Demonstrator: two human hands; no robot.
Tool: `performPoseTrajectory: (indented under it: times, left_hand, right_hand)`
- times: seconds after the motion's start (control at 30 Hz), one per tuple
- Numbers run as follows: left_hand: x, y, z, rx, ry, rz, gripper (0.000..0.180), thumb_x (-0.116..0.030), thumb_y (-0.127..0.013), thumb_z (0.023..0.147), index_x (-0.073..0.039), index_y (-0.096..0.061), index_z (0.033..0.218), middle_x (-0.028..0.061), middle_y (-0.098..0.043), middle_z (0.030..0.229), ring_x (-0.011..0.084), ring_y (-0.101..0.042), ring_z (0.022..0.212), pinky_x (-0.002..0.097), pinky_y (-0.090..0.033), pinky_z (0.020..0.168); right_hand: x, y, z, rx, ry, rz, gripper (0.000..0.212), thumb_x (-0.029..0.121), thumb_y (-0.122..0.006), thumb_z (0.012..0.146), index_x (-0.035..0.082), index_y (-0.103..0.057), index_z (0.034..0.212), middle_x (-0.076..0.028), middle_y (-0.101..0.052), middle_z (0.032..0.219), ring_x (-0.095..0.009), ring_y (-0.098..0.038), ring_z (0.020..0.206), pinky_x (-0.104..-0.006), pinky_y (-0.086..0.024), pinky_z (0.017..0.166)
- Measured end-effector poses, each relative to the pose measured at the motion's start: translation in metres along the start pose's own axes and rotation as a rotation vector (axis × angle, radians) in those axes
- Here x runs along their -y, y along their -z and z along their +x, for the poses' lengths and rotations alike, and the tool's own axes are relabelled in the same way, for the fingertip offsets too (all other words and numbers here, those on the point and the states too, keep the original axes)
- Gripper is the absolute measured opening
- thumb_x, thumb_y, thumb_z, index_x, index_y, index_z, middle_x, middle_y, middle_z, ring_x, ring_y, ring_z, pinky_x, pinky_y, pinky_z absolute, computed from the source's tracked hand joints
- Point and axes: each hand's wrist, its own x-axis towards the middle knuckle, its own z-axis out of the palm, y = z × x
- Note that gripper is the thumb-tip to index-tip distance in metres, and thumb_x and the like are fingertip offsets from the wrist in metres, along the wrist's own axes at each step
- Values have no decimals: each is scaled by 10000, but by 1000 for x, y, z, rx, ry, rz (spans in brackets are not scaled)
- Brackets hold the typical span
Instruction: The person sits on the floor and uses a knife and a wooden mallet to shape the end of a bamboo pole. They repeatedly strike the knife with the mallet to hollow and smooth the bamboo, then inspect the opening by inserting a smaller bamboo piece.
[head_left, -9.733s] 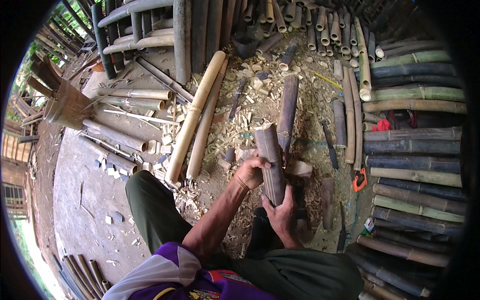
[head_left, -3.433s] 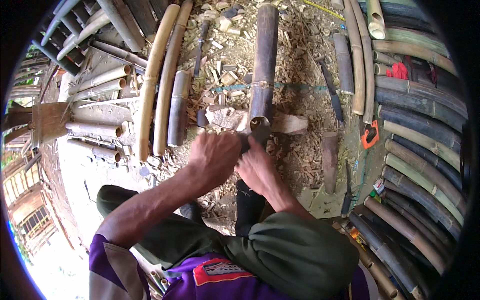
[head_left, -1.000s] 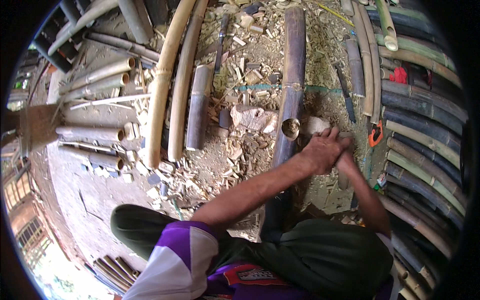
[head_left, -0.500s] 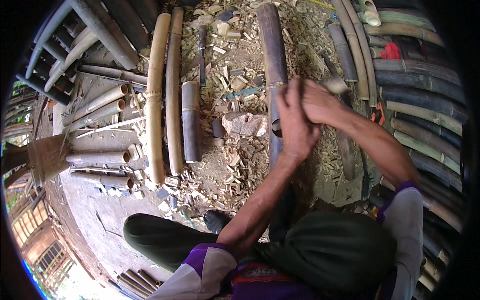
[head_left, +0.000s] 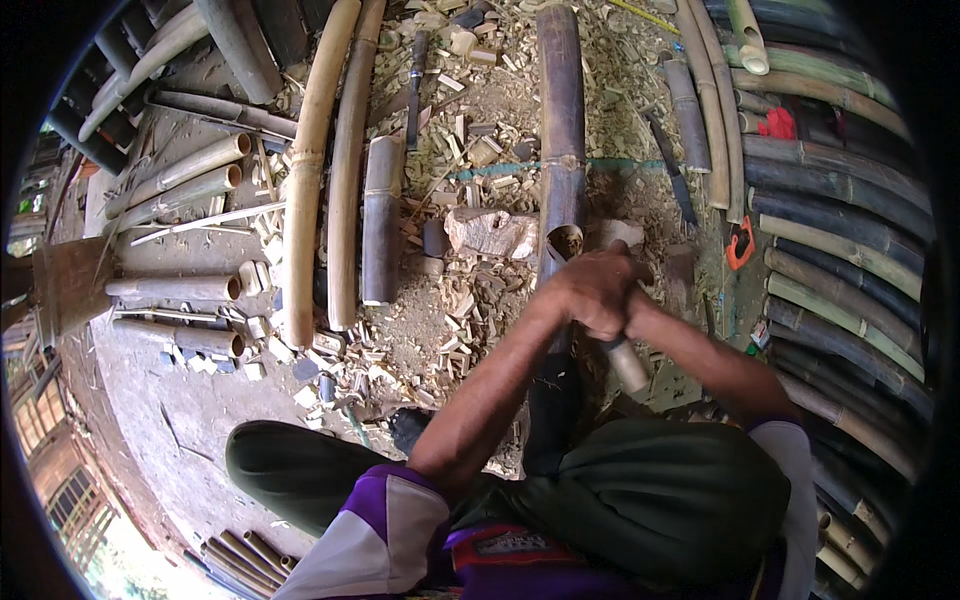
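The dark bamboo pole point(head_left: 562, 115) is lying lengthwise in front of the person, crossing a pale wood block point(head_left: 490, 234), with its cut opening point(head_left: 566, 241) facing up just beyond the hands. The left hand point(head_left: 588, 290) and right hand point(head_left: 637, 287) are overlapping beside that opening, and a tan handle point(head_left: 627, 367) is sticking out below them. The fingers are appearing curled in, but the overlap is hiding which hand is gripping the handle, so I cannot tell; any blade is staying out of sight. The step in hand is seemingly shaping the pole's cut end, and the next move is probably calling for a steady pole and a controlled stroke at the opening's edge.
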Motion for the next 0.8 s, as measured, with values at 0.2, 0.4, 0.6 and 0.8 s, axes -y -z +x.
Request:
performPoseTrajectory:
  times: [0.2,0.4,0.6,0.8]
  left_hand:
    - [-18,-18,-94,-697,82,-82,998,-83,-760,727,-94,-266,1594,259,-372,1493,462,-412,1395,491,-408,1170]
    - [-8,-63,-161,-455,485,219,568,-172,-730,802,-29,-465,1284,233,-635,1027,416,-695,932,533,-557,792]
    - [-26,71,-113,-168,394,850,120,-161,-717,881,-92,-767,796,137,-759,812,260,-771,798,389,-594,687]
    - [42,127,-87,262,707,213,415,-274,-889,676,-20,-757,977,142,-752,816,283,-738,765,412,-577,720]
  right_hand:
    - [23,5,-73,608,-61,1568,339,424,-553,1060,104,-589,1166,-54,-678,1019,-192,-655,980,-366,-567,863]
    - [17,27,-113,792,59,1292,302,368,-526,1079,89,-621,1142,-82,-699,1086,-190,-685,1008,-366,-579,826]
    - [53,6,-81,1100,-58,1879,215,226,-583,1057,32,-637,1131,-126,-714,1107,-244,-713,1011,-444,-615,954]
    - [89,21,-76,867,-188,1811,178,179,-623,1011,2,-632,1029,-195,-724,903,-293,-746,848,-471,-643,828]
